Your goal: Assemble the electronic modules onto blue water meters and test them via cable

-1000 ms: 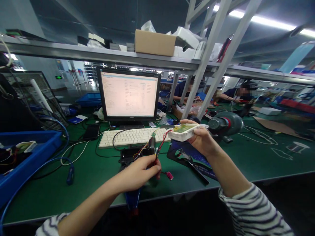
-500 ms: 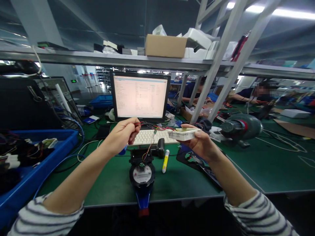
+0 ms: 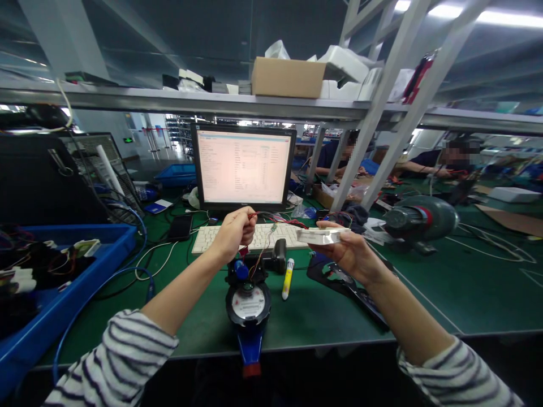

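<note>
Nearest, a blue-bodied meter with a round, pale-faced dial and a black collar (image 3: 249, 306) sits on the green desk (image 3: 322, 325), its red end appearing to project past the front edge. It looks heavy and rigid, with a smooth body best gripped around the sides, clear of the thin coloured leads (image 3: 257, 265) rising behind the dial.

Beyond the dial, a small blue cylinder (image 3: 241, 270) shows just below the left hand (image 3: 236, 230); whether it hangs or rests on the black parts there, I cannot tell. The left hand is closed, thumb against curled fingers, on a thin bundle of red and black wires (image 3: 280, 217). These look light and limp, and their joints are probably the most fragile part, so a pull should be gentle.

The wires run across to a shallow white plastic casing (image 3: 322, 236), raised above the desk in the right hand (image 3: 353, 251). That hand is part-open, curved around the casing's right end with the thumb on the near side. The casing seems light, stiff and rather slick; its outer side walls are the safe hold.

Behind, a cream keyboard (image 3: 208, 238) lies before a black-framed monitor (image 3: 245, 167).
</note>
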`<action>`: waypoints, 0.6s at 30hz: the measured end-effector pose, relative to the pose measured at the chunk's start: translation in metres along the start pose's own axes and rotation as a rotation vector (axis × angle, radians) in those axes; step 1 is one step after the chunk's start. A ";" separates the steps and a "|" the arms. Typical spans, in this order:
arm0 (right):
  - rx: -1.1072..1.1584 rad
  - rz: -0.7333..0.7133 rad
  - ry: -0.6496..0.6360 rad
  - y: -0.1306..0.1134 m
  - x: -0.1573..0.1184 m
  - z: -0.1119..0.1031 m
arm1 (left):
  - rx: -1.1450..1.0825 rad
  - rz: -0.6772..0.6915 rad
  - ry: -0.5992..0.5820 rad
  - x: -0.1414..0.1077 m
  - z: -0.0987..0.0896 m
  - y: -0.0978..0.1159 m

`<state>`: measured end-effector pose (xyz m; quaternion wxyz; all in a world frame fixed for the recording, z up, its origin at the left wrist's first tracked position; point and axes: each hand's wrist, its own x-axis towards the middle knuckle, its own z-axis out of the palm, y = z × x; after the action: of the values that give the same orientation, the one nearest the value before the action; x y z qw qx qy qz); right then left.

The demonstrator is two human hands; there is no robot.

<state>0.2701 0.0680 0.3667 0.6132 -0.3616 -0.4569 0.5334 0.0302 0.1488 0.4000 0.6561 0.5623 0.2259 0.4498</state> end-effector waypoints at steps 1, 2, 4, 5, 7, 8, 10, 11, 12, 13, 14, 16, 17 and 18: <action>0.004 0.001 0.000 0.001 0.000 0.001 | -0.011 0.011 -0.003 0.000 0.001 0.001; 0.010 0.001 0.001 0.001 0.001 0.002 | -0.022 0.022 -0.008 0.001 0.002 0.003; 0.024 0.000 0.005 0.001 0.003 0.004 | -0.044 0.037 -0.027 0.003 0.007 0.006; 0.028 0.002 0.005 0.001 0.003 0.004 | -0.052 0.040 -0.039 0.005 0.009 0.008; 0.032 0.005 0.005 0.001 0.003 0.005 | -0.056 0.032 -0.063 0.007 0.011 0.008; 0.031 0.004 0.005 0.002 0.002 0.005 | -0.050 0.022 -0.072 0.008 0.010 0.007; 0.024 0.004 0.010 0.003 0.000 0.005 | -0.024 0.000 -0.077 0.008 0.004 0.002; 0.020 0.006 0.012 0.004 -0.001 0.005 | -0.006 -0.010 -0.072 0.008 0.000 -0.001; 0.015 0.011 0.013 0.006 -0.002 0.005 | 0.013 -0.019 -0.064 0.007 -0.005 -0.004; 0.010 0.020 0.013 0.007 -0.003 0.005 | 0.034 -0.023 -0.051 0.006 -0.011 -0.007; 0.005 0.030 0.011 0.009 -0.003 0.005 | 0.055 -0.022 -0.033 0.004 -0.017 -0.010; 0.002 0.051 0.005 0.014 -0.003 0.006 | 0.093 -0.004 0.014 -0.002 -0.027 -0.014; 0.005 0.061 0.004 0.016 -0.002 0.007 | 0.130 0.007 0.040 -0.006 -0.031 -0.016; 0.012 0.069 0.004 0.018 -0.002 0.007 | 0.201 0.011 0.066 -0.011 -0.036 -0.017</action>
<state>0.2575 0.0691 0.3524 0.5973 -0.3746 -0.4398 0.5563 0.0018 0.1590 0.3717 0.5861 0.6114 0.2882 0.4467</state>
